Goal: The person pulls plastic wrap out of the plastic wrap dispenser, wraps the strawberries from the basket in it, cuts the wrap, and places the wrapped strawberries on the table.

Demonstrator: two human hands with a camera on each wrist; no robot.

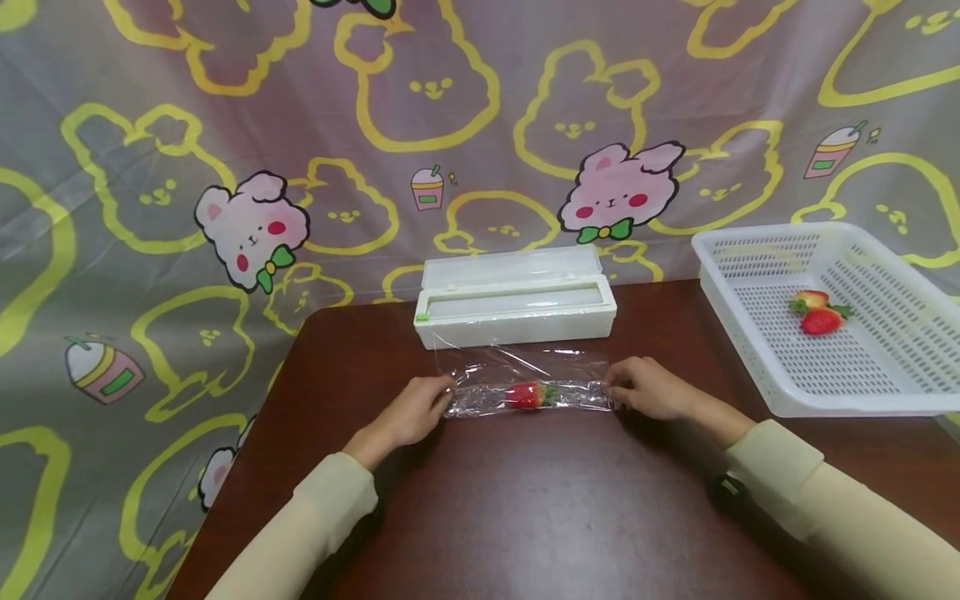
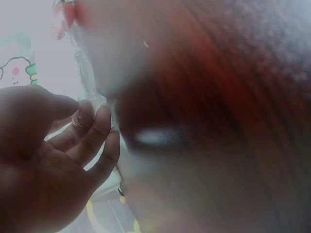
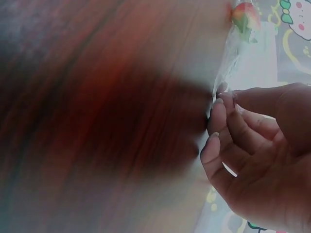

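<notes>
Cream cloth sleeves (image 1: pixel 862 492) with turned-up cuffs come in from both lower corners, and between them a broad stretch of glossy dark reddish-brown tabletop (image 1: pixel 525 500) runs up to the hands. The left hand (image 1: pixel 414 410) pinches one end of a folded strip of clear plastic film (image 1: pixel 480 401), thumb against bent fingers; the right hand (image 1: pixel 652 387) pinches the other end likewise. Midway between them, well apart from both, a red strawberry with green leaves (image 1: pixel 526 396) lies in the strip. Loose film reaches back towards a long white plastic box (image 1: pixel 517 327), its lid raised, near the far table edge. Across a strip of wood to the right stands a white perforated plastic basket (image 1: pixel 738 350) holding two red strawberries (image 1: pixel 822 320). Behind hangs a grey curtain with yellow outlined figures (image 1: pixel 495 100).
</notes>
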